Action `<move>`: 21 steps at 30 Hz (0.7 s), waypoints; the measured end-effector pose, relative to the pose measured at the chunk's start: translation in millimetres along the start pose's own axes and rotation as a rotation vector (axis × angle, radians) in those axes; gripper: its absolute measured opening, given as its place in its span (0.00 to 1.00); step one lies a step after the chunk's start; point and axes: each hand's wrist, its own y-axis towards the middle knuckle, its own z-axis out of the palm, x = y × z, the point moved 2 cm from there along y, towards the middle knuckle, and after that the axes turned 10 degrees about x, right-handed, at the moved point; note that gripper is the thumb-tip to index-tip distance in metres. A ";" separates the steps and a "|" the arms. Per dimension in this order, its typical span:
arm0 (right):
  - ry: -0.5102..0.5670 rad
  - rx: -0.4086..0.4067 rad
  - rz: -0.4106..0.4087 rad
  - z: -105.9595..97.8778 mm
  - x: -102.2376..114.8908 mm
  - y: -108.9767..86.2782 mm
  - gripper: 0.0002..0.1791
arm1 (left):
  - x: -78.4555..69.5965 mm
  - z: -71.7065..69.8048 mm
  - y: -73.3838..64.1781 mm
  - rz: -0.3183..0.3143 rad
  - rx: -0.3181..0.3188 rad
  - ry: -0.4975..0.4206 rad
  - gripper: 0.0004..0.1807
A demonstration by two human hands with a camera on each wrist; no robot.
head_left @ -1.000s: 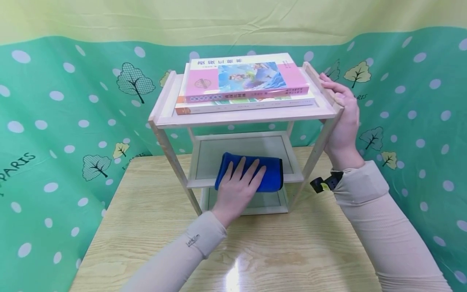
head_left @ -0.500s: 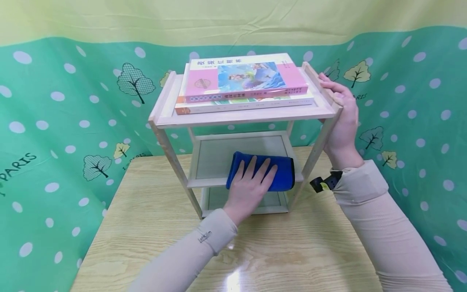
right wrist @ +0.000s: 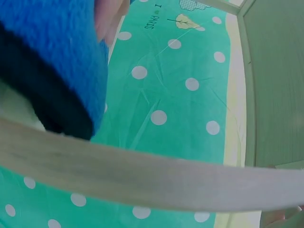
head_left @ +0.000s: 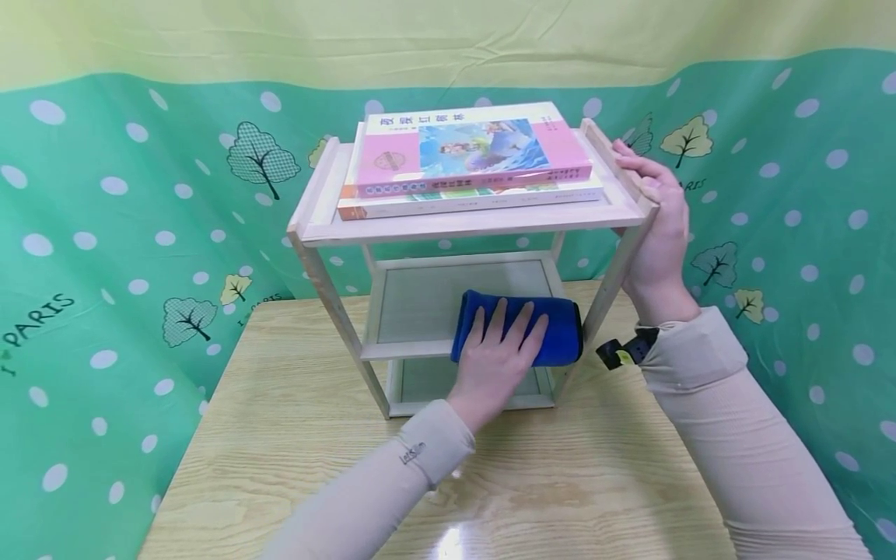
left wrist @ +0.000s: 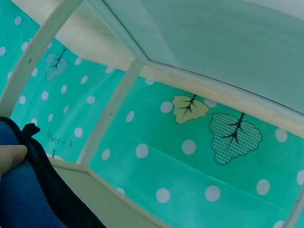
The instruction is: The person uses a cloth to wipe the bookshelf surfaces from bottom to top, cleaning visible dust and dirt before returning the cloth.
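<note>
Four fingers of my left hand (head_left: 493,365) lie spread and nearly straight over the folded blue cloth (head_left: 562,330), pressing on it rather than curling round it; where my thumb sits in the head view I cannot tell. Taking the wooden rack (head_left: 462,229) as my landmark, the cloth is on its middle shelf (head_left: 416,299), toward the right end, hanging over the front edge, close by the front right leg (head_left: 610,284); whether it touches that leg I cannot tell. My right hand (head_left: 658,225) grips the rack's right side at the top, fingers bent about the rail. On the rack's top lie a pink book (head_left: 392,175) and, beneath it, a white book (head_left: 476,204). The rack stands upright on a wood-grain table (head_left: 280,435), with a dotted green curtain (head_left: 140,218) behind and beside it.
</note>
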 end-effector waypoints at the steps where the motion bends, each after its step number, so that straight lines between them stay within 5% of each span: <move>1: 0.004 0.000 0.001 0.2 0.0 0.0 0.22 | -1.5 0.1 0.9 -0.006 -0.006 0.001 0.21; 8: 0.033 -0.014 0.016 0.3 0.9 -0.2 0.21 | -8.1 0.9 4.5 -0.046 -0.053 0.002 0.22; 21: 0.012 0.001 -0.003 -2.1 0.6 0.5 0.20 | -5.4 0.3 0.1 -0.020 0.012 -0.034 0.24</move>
